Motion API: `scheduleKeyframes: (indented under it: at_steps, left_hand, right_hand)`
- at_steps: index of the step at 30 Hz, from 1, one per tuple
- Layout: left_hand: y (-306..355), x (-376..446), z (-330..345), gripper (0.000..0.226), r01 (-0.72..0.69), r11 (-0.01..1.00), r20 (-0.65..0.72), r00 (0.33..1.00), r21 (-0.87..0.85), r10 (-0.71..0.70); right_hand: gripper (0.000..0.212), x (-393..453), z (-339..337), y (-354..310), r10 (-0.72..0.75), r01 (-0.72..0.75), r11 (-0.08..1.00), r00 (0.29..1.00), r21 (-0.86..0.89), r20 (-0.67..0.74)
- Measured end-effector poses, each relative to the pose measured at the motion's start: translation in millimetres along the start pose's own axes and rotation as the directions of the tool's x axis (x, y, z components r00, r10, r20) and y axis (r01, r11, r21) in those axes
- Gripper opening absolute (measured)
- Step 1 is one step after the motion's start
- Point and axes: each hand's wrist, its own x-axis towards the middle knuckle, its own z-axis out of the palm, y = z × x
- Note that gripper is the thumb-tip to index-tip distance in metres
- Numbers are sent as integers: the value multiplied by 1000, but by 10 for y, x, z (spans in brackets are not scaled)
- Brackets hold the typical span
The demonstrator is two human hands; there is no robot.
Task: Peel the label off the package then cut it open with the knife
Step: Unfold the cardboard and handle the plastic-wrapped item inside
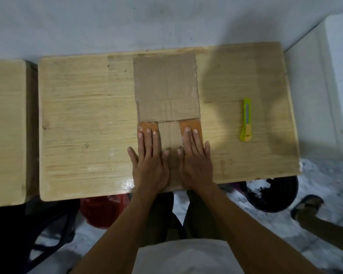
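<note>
A flat brown cardboard package (166, 88) lies in the middle of the wooden table (77, 119). Its near part has two glossy orange-brown taped patches, one on the left (146, 126) and one on the right (191, 124). My left hand (149, 163) lies flat, palm down, on the left patch. My right hand (195, 161) lies flat on the right patch. Both hands have their fingers spread and grip nothing. A yellow-green utility knife (246, 119) rests on the table to the right of the package, blade end away from me.
A second wooden table (6, 131) stands to the left across a narrow gap. Below the table's near edge are a red bag (103, 210) and a black basket (271, 192). Another person's sandalled foot (307, 206) is at lower right. A white wall lies behind.
</note>
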Motion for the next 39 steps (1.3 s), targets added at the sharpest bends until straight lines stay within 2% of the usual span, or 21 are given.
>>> scheduleKeyframes:
  at_steps: [6,9,14,23,33,39]
  left_hand:
    - [-90,95,-15,59,61,998,-28,998,-34,-62]
    - [-98,119,-17,57,61,997,-60,996,-38,-63]
    - [-56,93,36,56,76,997,-195,978,7,-73]
    - [-54,132,117,56,99,993,-222,972,68,-81]
    - [-41,147,80,59,100,993,-178,980,55,-89]
    - [-67,114,-24,58,71,997,-109,991,-3,-71]
  right_hand:
    - [59,157,-25,59,94,-89,991,995,102,-41]
    - [58,182,-26,59,105,-103,994,993,46,-47]
    - [59,179,1,36,113,-113,994,992,1,-47]
    - [59,196,71,14,129,-135,987,989,-91,-71]
    - [59,209,71,4,121,-128,987,989,-93,-83]
    - [59,199,-45,8,120,-115,991,991,74,-63]
